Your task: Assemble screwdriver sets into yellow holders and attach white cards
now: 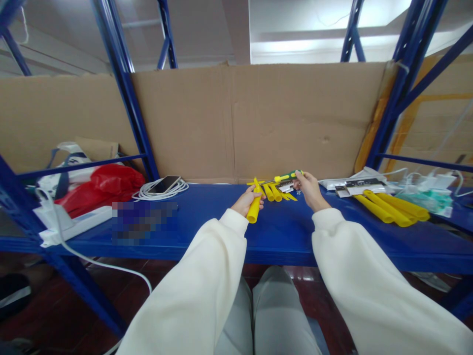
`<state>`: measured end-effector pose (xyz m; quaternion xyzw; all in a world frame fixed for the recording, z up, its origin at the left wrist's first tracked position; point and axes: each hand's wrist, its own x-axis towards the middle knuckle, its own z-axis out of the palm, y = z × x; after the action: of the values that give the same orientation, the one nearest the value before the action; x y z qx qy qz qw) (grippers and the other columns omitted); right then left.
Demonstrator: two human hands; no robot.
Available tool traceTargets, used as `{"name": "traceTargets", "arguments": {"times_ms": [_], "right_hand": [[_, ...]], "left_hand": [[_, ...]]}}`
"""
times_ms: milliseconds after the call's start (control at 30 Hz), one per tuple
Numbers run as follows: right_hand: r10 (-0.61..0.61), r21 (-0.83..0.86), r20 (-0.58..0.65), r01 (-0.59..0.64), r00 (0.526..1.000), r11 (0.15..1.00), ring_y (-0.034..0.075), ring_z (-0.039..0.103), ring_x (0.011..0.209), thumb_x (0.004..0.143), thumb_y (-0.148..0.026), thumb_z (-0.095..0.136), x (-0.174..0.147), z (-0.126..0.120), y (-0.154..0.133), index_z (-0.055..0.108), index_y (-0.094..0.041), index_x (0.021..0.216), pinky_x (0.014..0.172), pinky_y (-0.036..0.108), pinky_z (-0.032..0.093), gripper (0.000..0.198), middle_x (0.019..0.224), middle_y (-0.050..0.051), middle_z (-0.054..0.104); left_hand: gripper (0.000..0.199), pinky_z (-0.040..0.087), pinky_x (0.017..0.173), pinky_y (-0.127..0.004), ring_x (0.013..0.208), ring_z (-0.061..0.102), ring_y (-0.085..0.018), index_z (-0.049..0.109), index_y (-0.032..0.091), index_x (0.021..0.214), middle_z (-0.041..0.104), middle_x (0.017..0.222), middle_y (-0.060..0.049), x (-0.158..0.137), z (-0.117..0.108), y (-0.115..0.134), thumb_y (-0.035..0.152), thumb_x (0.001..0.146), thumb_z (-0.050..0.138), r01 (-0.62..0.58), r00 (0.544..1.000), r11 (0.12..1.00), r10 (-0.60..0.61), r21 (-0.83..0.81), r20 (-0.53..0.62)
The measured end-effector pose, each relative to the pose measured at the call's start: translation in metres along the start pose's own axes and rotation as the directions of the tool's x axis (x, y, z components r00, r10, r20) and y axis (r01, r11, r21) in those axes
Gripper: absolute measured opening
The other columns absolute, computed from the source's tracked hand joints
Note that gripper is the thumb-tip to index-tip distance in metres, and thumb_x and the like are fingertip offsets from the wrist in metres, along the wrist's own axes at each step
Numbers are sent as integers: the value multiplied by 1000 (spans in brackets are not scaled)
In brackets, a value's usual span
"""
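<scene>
My left hand (245,201) is closed around a yellow tube-like plastic piece (253,212), its wide round end tilted toward me and its narrow end with small side arms pointing away. In my right hand (309,191) is a screwdriver (286,176) with a green and yellow handle. Its shaft points left, toward the narrow end of the yellow piece; whether the tip touches it I cannot tell. Just behind and between my hands, several smaller yellow pieces (275,193) lie on the blue shelf (207,217).
More yellow tubes (391,209) lie at the right, near a white packet (360,186) and a green-tinted plastic bag (424,195). Leftward are a phone (166,184) on a coiled white cable (148,192), a red bag (107,187) and a power strip (79,224). Cardboard (258,123) stands behind.
</scene>
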<state>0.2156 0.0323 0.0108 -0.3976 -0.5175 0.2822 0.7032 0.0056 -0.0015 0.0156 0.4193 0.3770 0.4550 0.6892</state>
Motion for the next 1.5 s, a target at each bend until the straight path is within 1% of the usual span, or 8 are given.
{"name": "traceTargets", "arguments": {"times_ms": [233, 400, 667, 933, 1100, 1300, 1400, 1500], "right_hand": [[2, 36, -37, -1, 999, 999, 8, 41, 37, 63, -62, 77, -8, 2, -9, 52, -23, 76, 36, 21, 33, 48, 45, -8, 49], [22, 78, 17, -23, 1000, 997, 7, 42, 34, 62, -68, 75, -11, 1, -13, 56, -21, 74, 33, 20, 32, 52, 42, -7, 48], [103, 256, 158, -141, 982, 956, 7, 52, 43, 68, -52, 81, -7, -2, -15, 53, -20, 72, 42, 17, 42, 42, 53, -3, 60], [116, 278, 33, -121, 993, 953, 6, 46, 38, 62, -50, 86, -5, -1, -11, 47, -21, 66, 37, 17, 38, 49, 47, -7, 52], [119, 246, 10, -117, 993, 962, 5, 41, 34, 62, -50, 85, -6, -1, -11, 52, -20, 70, 32, 16, 31, 45, 43, -8, 47], [104, 258, 107, -129, 989, 957, 6, 45, 38, 69, -50, 81, -8, -3, -14, 60, -20, 78, 35, 16, 33, 38, 45, -6, 50], [92, 301, 159, -137, 983, 944, 6, 50, 43, 70, -45, 81, -8, -3, -16, 57, -20, 75, 40, 16, 39, 35, 51, -5, 57], [69, 307, 165, -118, 984, 944, 6, 48, 42, 70, -45, 81, -7, -3, -16, 54, -20, 71, 40, 15, 38, 37, 50, -5, 55]], "left_hand": [[65, 33, 41, -15, 41, 42, -7, 23, 28, 148, 53, 71, 1, -4, 1, 0, 2, 91, 38, -2, 1000, 999, 2, 39, 9], [63, 34, 42, -16, 43, 43, -7, 25, 27, 148, 54, 71, 0, -2, 0, -1, 3, 91, 37, -1, 1000, 998, -1, 64, 17], [66, 33, 42, -16, 43, 43, -7, 21, 27, 150, 55, 73, -1, -2, -1, 0, 2, 91, 39, 2, 1000, 998, -1, 61, -15], [64, 32, 40, -15, 41, 43, -7, 23, 25, 149, 53, 68, 1, -2, 0, -1, 2, 92, 37, 11, 1000, 998, -11, 61, 6], [64, 32, 40, -14, 41, 43, -7, 23, 26, 150, 53, 68, 1, -3, 0, -1, 2, 92, 37, 8, 1000, 998, -7, 65, -5], [65, 33, 40, -15, 41, 44, -7, 23, 23, 150, 54, 68, 0, -2, 0, -1, 1, 91, 38, -6, 1000, 997, 7, 80, -17], [65, 33, 40, -15, 41, 44, -8, 23, 23, 150, 55, 69, 0, -1, -1, -1, 1, 91, 38, -8, 1000, 997, 10, 74, -16], [65, 32, 40, -15, 41, 44, -7, 23, 24, 150, 55, 69, 0, 0, -1, -2, 1, 91, 39, -3, 1000, 998, 3, 58, -7]]}}
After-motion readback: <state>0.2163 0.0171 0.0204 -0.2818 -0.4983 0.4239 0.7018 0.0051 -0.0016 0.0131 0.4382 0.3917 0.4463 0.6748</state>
